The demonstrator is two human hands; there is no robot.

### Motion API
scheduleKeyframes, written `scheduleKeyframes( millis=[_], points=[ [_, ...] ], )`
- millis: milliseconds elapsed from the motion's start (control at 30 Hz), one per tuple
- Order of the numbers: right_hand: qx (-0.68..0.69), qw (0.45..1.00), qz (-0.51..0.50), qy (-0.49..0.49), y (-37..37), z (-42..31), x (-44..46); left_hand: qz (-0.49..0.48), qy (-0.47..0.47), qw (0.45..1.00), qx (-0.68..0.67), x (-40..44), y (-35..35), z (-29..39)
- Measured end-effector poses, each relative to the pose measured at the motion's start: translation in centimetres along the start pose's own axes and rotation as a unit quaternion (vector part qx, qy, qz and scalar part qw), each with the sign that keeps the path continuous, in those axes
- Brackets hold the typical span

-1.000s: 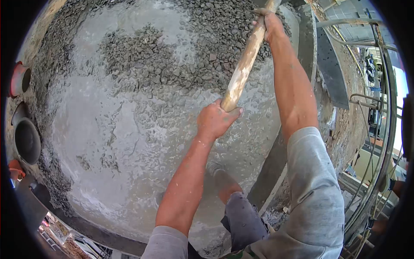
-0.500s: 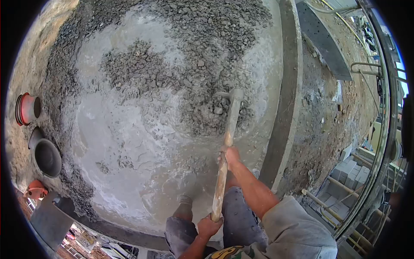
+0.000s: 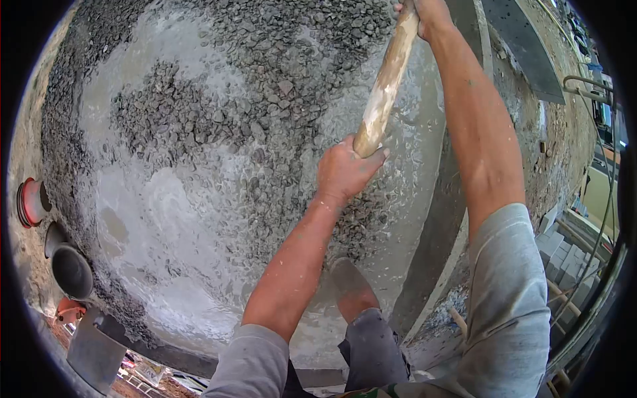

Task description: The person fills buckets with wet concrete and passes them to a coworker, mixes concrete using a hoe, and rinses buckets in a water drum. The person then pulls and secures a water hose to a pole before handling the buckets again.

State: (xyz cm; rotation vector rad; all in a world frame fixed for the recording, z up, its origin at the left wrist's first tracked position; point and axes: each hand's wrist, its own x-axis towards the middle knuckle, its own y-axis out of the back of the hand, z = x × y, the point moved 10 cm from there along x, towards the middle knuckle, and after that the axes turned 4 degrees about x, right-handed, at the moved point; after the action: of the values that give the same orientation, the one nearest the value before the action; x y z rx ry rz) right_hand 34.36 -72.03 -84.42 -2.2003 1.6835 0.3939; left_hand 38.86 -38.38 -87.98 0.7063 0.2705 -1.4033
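My left hand (image 3: 346,171) is closed around the butt end of a hoe's wooden handle (image 3: 386,89). Farther up, at the top edge of the head view, my right hand (image 3: 430,18) grips the same handle. It slants up and to the right, pale and worn in places. The hoe's metal head lies outside the view. Below my hands spreads a bed of wet grey gravel (image 3: 199,109) and milky cement slurry (image 3: 159,205). One of my feet (image 3: 352,278) stands in the wet mix.
A concrete kerb (image 3: 431,265) borders the mix on the right, with a grey metal sheet (image 3: 524,50) beyond it. Black rubber buckets (image 3: 71,272) and a red-and-grey bucket (image 3: 33,202) stand at the left. Stacked grey blocks (image 3: 570,265) lie at the right.
Both hands have swung the hoe upward and forward, away from my body. Its head has left the gravel and passed out of view. Both hands keep their hold.
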Motion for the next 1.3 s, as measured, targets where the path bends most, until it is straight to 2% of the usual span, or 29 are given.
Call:
scheduleKeyframes(
  millis=[67,100,133,200,333,367,433,500,567,667,700,767,800,833,867,933,967,1000,1067,1100,1133,1167,1200,1233,1267,1300],
  points=[
    [-0.083,0.990,0.107,-0.039,1.4,6.3,-2.1,-0.025,0.047,0.996,-0.069,-1.2,-2.8,-3.4],
    [-0.085,0.984,0.126,-0.097,1.7,11.1,-4.3,-0.028,0.107,0.993,-0.042,-3.5,-4.1,-6.4],
    [-0.088,0.975,0.145,-0.146,2.0,14.9,-6.4,-0.031,0.123,0.992,-0.025,-5.8,-4.0,-7.9],
    [-0.057,0.971,0.147,-0.181,2.0,17.7,-10.1,-0.032,0.145,0.988,-0.031,-10.9,-4.3,-9.3],
    [-0.144,0.955,0.143,-0.215,-2.3,17.3,-19.3,-0.023,0.178,0.974,-0.136,-21.1,-1.4,-9.2],
    [-0.076,0.958,0.163,-0.223,-3.9,18.4,-22.0,-0.034,0.190,0.975,-0.107,-23.6,0.4,-10.2],
    [-0.036,0.944,0.166,-0.282,-5.7,23.9,-28.4,-0.058,0.221,0.973,-0.036,-30.1,2.9,-13.6],
    [-0.027,0.931,0.203,-0.301,-7.2,28.9,-35.2,-0.052,0.240,0.969,0.017,-35.4,4.5,-19.0],
    [-0.037,0.935,0.182,-0.302,-9.5,30.5,-38.0,-0.060,0.271,0.960,0.036,-40.2,4.3,-24.2],
    [-0.040,0.916,0.160,-0.365,-12.5,33.9,-48.2,-0.108,0.333,0.936,-0.027,-46.8,5.9,-23.6],
    [-0.042,0.920,0.150,-0.361,-13.1,32.7,-49.0,-0.069,0.315,0.946,-0.010,-49.4,6.0,-25.0],
    [-0.028,0.920,0.165,-0.354,-12.7,37.2,-53.8,-0.048,0.300,0.950,0.069,-54.0,7.0,-23.4],
    [0.006,0.909,0.173,-0.379,-13.2,37.2,-57.2,-0.060,0.315,0.941,0.112,-56.6,6.6,-23.8],
    [0.025,0.898,0.171,-0.405,-13.5,37.9,-60.9,-0.108,0.377,0.913,0.115,-59.5,5.1,-25.0],
    [0.058,0.887,0.147,-0.433,-13.0,41.1,-64.3,-0.124,0.392,0.904,0.117,-62.6,3.7,-26.0],
    [0.058,0.879,0.151,-0.448,-12.6,39.1,-68.8,-0.172,0.405,0.892,0.104,-66.1,0.3,-26.8],
    [0.016,0.873,0.155,-0.461,-11.6,37.0,-70.6,-0.211,0.409,0.882,0.101,-68.3,-1.6,-26.2],
    [-0.028,0.870,0.154,-0.467,-10.7,34.4,-70.7,-0.243,0.407,0.875,0.094,-69.0,-3.6,-25.9],
    [0.003,0.886,0.158,-0.436,-10.1,27.5,-68.8,-0.253,0.366,0.894,0.058,-67.3,-6.0,-24.9],
    [0.007,0.911,0.150,-0.385,-9.6,24.9,-65.9,-0.250,0.338,0.906,0.044,-65.1,-6.5,-24.8],
    [0.014,0.933,0.141,-0.330,-9.3,22.5,-62.3,-0.205,0.249,0.945,0.056,-59.0,-4.7,-22.4],
    [0.014,0.956,0.131,-0.262,-9.4,19.3,-57.5,-0.172,0.112,0.974,0.097,-53.5,-4.0,-20.8],
    [-0.032,0.970,0.109,-0.217,-9.4,16.3,-52.6,-0.087,0.017,0.992,0.089,-47.2,-1.4,-18.2],
    [0.005,0.981,0.106,-0.162,-9.9,14.6,-47.4,-0.118,0.049,0.991,0.024,-41.8,-1.0,-18.7],
    [0.013,0.988,0.083,-0.132,-10.9,13.0,-42.0,-0.121,0.057,0.990,0.048,-36.1,0.6,-18.0],
    [0.017,0.993,0.064,-0.095,-11.8,12.3,-36.4,-0.105,0.069,0.992,0.010,-31.5,2.1,-18.0]
  ],
)
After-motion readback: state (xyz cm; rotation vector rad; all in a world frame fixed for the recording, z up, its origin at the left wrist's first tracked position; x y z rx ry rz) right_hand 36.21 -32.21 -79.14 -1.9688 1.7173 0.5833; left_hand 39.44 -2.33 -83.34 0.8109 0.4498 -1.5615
